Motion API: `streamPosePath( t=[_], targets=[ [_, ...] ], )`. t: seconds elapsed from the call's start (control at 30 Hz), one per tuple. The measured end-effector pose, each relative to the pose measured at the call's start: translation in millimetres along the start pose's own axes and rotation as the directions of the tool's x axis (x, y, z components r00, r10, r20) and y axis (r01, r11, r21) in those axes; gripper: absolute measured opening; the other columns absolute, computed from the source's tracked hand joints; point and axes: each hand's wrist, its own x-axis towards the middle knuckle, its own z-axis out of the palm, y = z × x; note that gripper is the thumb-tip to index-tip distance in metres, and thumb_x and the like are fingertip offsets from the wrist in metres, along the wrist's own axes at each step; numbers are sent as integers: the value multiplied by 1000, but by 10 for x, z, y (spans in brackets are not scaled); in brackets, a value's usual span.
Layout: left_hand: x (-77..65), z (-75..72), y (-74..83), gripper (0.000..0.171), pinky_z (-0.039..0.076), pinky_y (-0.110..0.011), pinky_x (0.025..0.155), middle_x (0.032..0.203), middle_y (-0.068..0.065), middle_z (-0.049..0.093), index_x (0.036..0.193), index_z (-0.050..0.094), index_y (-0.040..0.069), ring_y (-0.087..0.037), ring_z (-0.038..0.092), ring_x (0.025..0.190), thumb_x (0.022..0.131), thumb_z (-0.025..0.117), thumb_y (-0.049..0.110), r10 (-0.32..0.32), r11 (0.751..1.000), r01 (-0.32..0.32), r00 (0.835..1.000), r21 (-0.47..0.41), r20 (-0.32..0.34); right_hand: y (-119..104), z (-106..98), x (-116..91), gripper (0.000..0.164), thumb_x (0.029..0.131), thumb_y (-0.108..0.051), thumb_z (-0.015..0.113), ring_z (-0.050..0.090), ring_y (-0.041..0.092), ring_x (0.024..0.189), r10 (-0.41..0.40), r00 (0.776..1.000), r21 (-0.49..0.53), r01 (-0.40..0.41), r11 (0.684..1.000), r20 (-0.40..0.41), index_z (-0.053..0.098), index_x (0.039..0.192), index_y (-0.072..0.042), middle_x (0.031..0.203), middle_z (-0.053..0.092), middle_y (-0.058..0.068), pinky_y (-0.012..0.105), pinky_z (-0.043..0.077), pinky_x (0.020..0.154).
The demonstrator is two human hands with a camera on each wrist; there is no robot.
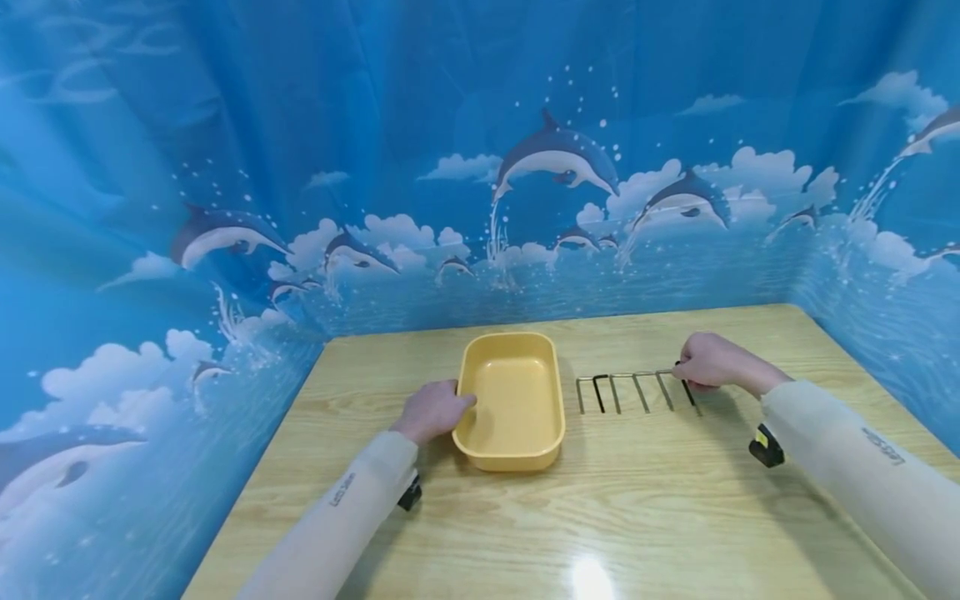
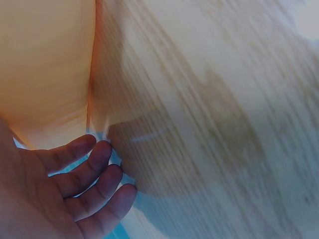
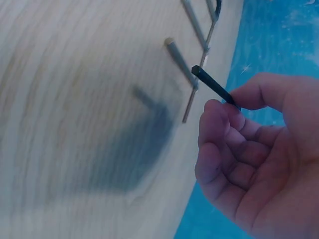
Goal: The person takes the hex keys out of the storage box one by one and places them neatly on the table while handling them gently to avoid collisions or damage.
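My left hand is at the left side of a yellow plastic basin, its thumb over the rim and its fingers along the outer wall. In the left wrist view those fingers are slightly bent beside the basin's wall. Between thumb and forefinger, my right hand pinches a black hex key by one end, at the right end of a row. Several L-shaped hex keys, mostly metallic, lie in that row; one grey key is closest to the held one.
The wooden table carries the basin at its middle, with the row of keys to the right. A blue dolphin-print curtain rises behind the table and along its sides. A bright light spot reflects near the front.
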Motion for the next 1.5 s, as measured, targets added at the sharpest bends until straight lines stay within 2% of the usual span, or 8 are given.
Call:
streamPosePath(
  t=[0.2, 0.5, 0.77, 0.9, 1.1, 1.5],
  targets=[
    [-15, -20, 12, 38, 46, -37, 71, 84, 0, 65, 114, 68, 14, -18, 60, 73, 98, 49, 43, 3, 1000, -3, 1000, -2, -2, 111, 42, 24, 42, 97, -17, 56, 37, 9, 44, 37, 999, -31, -37, 999, 3, 53, 55, -16, 48, 45, -6, 31, 40, 56],
    [-49, -41, 37, 40, 47, -37, 72, 86, 0, 66, 117, 67, 13, -18, 60, 74, 97, 49, 43, -11, 1000, 11, 1000, -9, 4, 233, 101, 44, 40, 94, -16, 56, 37, 9, 42, 68, 998, -21, -68, 997, 4, 56, 55, -14, 48, 51, -4, 28, 36, 49],
    [-33, -24, 42, 39, 47, -38, 73, 86, 0, 66, 116, 68, 14, -18, 60, 74, 98, 50, 43, 3, 1000, -3, 1000, 16, -8, 318, 133, 86, 37, 93, -15, 56, 43, 10, 43, 81, 997, -4, -81, 997, -5, 59, 55, -13, 49, 55, -1, 28, 38, 48],
    [-17, -11, 36, 38, 47, -37, 72, 85, -1, 65, 113, 69, 14, -19, 59, 74, 97, 51, 44, 8, 999, -7, 1000, 37, -28, 335, 131, 97, 36, 91, -13, 55, 43, 10, 43, 87, 996, 2, -87, 996, -12, 57, 55, -13, 48, 53, -2, 27, 39, 48],
    [-11, 1, 25, 38, 47, -37, 72, 84, -1, 65, 114, 68, 13, -19, 59, 74, 97, 51, 43, 1, 1000, 0, 1000, 30, -18, 334, 131, 122, 36, 90, -12, 55, 45, 11, 42, 76, 997, -3, -76, 997, -19, 57, 54, -13, 47, 53, -1, 29, 41, 50],
    [-20, -7, 35, 42, 49, -41, 79, 93, -2, 68, 122, 67, 13, -19, 61, 79, 98, 51, 44, -7, 1000, 7, 1000, 8, -12, 328, 133, 170, 36, 92, -15, 55, 48, 13, 45, 78, 996, -24, -79, 997, -38, 61, 56, -11, 49, 56, 0, 31, 42, 53]
  ],
)
